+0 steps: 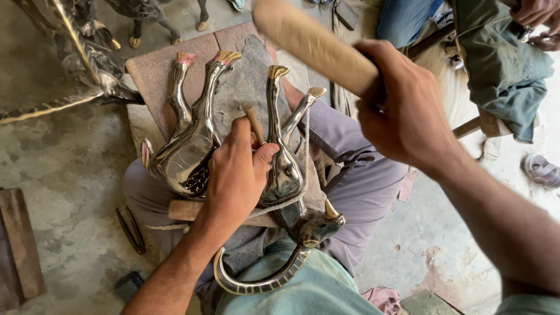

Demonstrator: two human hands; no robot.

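Note:
A shiny metal animal figure [186, 151] lies on its back across my lap, its several legs with brass hooves pointing away from me and its curved striped horn [256, 283] near my belly. My left hand [236, 175] rests on the figure's belly and pinches a short rod-like punch [254, 123] upright against it. My right hand [402, 108] is raised above, gripping a thick wooden mallet handle [312, 44] that slants up to the left.
A worn stone slab [157, 67] lies under the figure's legs. Other metal figures [76, 64] stand at the upper left on the concrete floor. Another person's hand [536, 20] and green cloth [504, 64] are at the upper right. A wooden block [20, 245] sits left.

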